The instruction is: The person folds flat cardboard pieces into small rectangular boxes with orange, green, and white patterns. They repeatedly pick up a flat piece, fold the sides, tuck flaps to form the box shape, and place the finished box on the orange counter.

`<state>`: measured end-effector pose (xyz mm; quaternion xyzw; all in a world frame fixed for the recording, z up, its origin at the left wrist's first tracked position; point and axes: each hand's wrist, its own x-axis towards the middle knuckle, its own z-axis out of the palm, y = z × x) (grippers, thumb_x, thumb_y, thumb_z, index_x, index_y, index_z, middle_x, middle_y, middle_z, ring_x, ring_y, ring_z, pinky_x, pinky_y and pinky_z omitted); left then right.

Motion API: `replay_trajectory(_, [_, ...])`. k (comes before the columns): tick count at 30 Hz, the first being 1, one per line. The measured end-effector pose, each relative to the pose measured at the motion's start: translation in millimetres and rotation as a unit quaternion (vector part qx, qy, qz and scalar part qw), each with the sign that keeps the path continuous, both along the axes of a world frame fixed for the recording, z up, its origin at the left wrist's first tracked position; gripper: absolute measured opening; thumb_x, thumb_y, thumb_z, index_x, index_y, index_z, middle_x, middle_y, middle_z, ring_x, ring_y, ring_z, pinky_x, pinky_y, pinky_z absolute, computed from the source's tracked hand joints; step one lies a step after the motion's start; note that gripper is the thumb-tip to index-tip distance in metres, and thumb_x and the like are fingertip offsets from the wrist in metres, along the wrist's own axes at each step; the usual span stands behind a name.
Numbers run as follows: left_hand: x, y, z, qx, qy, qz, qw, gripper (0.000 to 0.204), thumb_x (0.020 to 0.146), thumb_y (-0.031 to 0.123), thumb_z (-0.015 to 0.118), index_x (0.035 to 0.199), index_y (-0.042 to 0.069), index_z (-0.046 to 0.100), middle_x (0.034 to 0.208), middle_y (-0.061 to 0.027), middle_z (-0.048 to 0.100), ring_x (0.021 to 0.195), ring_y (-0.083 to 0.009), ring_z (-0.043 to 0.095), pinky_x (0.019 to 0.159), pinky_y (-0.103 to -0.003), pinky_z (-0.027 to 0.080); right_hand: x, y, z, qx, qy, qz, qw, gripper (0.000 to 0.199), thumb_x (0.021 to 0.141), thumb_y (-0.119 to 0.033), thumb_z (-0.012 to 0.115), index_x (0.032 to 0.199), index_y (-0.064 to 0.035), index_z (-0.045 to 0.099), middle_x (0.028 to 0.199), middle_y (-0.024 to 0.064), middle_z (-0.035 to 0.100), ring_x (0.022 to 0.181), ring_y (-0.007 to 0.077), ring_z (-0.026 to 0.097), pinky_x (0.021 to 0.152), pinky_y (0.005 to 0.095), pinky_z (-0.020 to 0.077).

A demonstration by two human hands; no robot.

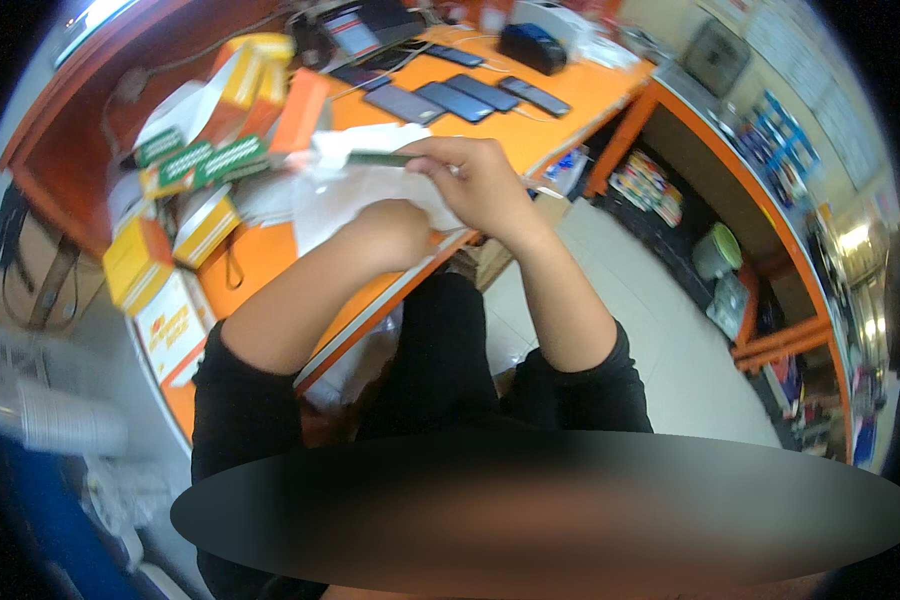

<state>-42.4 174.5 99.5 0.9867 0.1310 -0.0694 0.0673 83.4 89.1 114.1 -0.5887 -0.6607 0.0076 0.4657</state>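
My right hand (pixel 475 180) pinches one end of a thin dark green strip-like thing (pixel 380 158) just above the desk; its exact kind is unclear. Closer to the desk's front edge, my left hand (pixel 395 232) is curled closed over white paper (pixel 330 200). Whether that hand grips the paper or something else is hidden. To the left of the strip lie green and white small boxes (pixel 228 160), next to an upright orange box (pixel 302 108).
Yellow and white boxes (pixel 140 262) crowd the left of the orange desk (pixel 260 262). Several phones (pixel 455 98) with cables lie at the back, near a dark blue device (pixel 532 48). An orange-framed shelf unit (pixel 780 230) stands at the right, across a tiled floor (pixel 660 320).
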Motion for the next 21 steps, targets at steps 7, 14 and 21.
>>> replay_trajectory(7, [-6, 9, 18, -0.149, -0.125, -0.004, 0.981, 0.073, 0.090, 0.056, 0.061, 0.135, 0.000, 0.051, 0.127, -0.0268, 0.060, 0.117, -0.0367, 0.060, 0.096, -0.041, 0.049, 1, -107, 19, 0.126, -0.094, -0.165, 0.974, 0.042, 0.082, 0.007, 0.061, 0.118, -0.0137, 0.071, 0.098, 0.0115, 0.074, 0.086, 0.0236, 0.073, 0.072, 0.0314, 0.0558])
replay_trajectory(14, [10, -55, -29, -0.344, -0.219, -0.056, 0.911, 0.067, 0.095, 0.044, 0.061, 0.141, -0.001, 0.041, 0.135, -0.0256, 0.051, 0.124, -0.0370, 0.052, 0.105, -0.042, 0.041, -27, -149, -40, 0.023, 0.245, -0.010, 0.969, 0.045, 0.096, -0.021, 0.063, 0.137, -0.0088, 0.051, 0.104, 0.0138, 0.071, 0.096, 0.0240, 0.070, 0.083, 0.0337, 0.0530])
replay_trajectory(21, [25, -101, -47, -0.265, -0.242, -0.152, 0.921, 0.088, 0.078, 0.020, 0.079, 0.149, 0.002, 0.030, 0.135, -0.0245, 0.053, 0.120, -0.0414, 0.057, 0.098, -0.044, 0.049, -25, -164, -52, 0.051, 0.253, -0.166, 0.952, 0.033, 0.093, -0.020, 0.070, 0.116, -0.0009, 0.056, 0.095, 0.0058, 0.066, 0.086, 0.0108, 0.064, 0.078, 0.0261, 0.0515])
